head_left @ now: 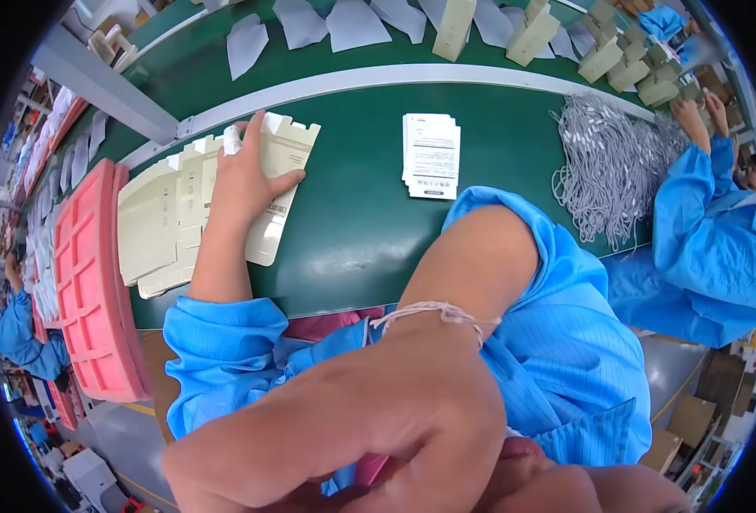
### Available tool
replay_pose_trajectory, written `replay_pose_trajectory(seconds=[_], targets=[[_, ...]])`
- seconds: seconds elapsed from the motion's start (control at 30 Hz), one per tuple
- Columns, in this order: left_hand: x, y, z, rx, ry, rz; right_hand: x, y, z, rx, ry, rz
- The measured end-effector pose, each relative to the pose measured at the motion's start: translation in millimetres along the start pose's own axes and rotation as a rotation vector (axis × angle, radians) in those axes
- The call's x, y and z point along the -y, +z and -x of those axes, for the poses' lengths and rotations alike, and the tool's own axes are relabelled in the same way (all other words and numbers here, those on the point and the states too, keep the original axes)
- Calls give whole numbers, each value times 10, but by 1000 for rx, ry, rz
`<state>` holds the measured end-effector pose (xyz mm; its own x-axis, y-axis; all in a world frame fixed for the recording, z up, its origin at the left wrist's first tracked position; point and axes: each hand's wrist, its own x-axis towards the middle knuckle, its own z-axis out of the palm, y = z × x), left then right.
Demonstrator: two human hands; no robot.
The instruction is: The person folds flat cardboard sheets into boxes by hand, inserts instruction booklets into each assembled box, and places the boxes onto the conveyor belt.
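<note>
My left hand (254,175) lies on the flat, cream-coloured carton blanks (160,218) at the left of the table. Its thumb is stretched to the side, and a white wrap (232,140) covers one fingertip. The blanks overlap in a fan, with printing on some of them. Very close to the camera, my right hand (352,419) is raised in front of my face with its fingers bent inward. Its fingertips are hidden, so I cannot see what they hold, if anything. A stack of white printed leaflets (432,156) lies on the green table (352,231), apart from both hands.
Grey cords (604,167) are heaped at the right, near a co-worker in a blue smock (711,231). A pink crate (96,282) stands at the left. Beyond a white rail (378,77) are upright cartons (532,34) and pale sheets (356,26).
</note>
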<state>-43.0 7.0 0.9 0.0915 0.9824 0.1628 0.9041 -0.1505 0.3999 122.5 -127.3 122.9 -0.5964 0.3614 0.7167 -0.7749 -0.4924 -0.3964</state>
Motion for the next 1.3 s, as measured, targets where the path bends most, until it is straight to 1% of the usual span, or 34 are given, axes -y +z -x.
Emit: replay_pose_trajectory(seconds=[0.07,0.17,0.2,0.3,0.33,0.43,0.47,0.63,0.7,0.73,0.87,0.97,1.13,1.23,1.27,1.3], targets=[[-30,-39,-8,12,-44,-12,-78,-13,-34,-15,-47,-16],[-80,-86,0,34,-60,-14,-209,-92,-101,58,-348,173],[-92,-86,-1,46,-68,-13,-214,-90,-89,56,-349,176],[-51,-36,1,6,-27,-34,-134,-32,-92,54,-196,-7],[-32,-32,-2,-16,-7,-50,-90,-40,-81,53,-201,-2],[-14,-32,-3,-10,11,-65,83,-112,-54,149,148,-42],[-15,-30,-10,-8,16,-71,90,-115,-52,149,144,-32],[-41,-31,-9,-3,8,-110,13,-132,-48,122,-173,115],[-87,-71,-23,72,-78,-98,-92,-126,-71,110,-296,169],[-103,-92,-25,107,-123,-95,2,-131,-97,112,-298,170],[-96,-88,-17,63,-94,-84,265,-135,-149,150,-82,82],[-89,-87,-26,68,-96,-74,350,-109,-144,179,79,18],[-133,-123,-17,120,-158,-55,304,-130,-7,193,41,161],[-92,-99,-21,81,-119,-37,471,-171,127,226,207,209],[-85,-98,-19,65,-99,-27,528,-211,158,228,212,210],[-103,-108,-27,61,-97,-24,602,-271,185,210,254,309]])
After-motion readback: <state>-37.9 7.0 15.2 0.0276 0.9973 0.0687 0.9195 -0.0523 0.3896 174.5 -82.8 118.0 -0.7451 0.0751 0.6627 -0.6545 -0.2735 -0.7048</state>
